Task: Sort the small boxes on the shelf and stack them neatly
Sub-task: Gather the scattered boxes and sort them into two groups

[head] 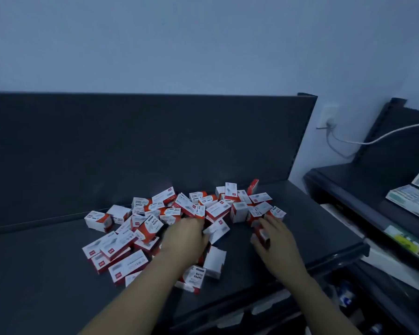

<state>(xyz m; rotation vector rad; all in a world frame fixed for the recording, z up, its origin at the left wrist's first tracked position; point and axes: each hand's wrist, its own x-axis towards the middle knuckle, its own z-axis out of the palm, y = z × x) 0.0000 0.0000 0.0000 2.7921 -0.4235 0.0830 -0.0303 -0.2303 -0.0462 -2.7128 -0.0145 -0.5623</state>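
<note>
Several small red-and-white boxes [140, 228] lie in a loose heap on the dark shelf [46, 274], spread from the left middle to the back right. My left hand [185, 234] rests in the middle of the heap, its fingers curled around a white box [218, 229] at its fingertips. To the right, my right hand [273, 234] grips a small red-and-white box [261, 234] between thumb and fingers, just in front of the heap's right end. Some boxes read "PAPER CLIPS".
The shelf's dark back panel [155, 141] rises behind the heap. A second shelf unit [363, 189] stands to the right with flat packets [414, 201] on it. A white cable [363, 141] runs from a wall socket [329, 119].
</note>
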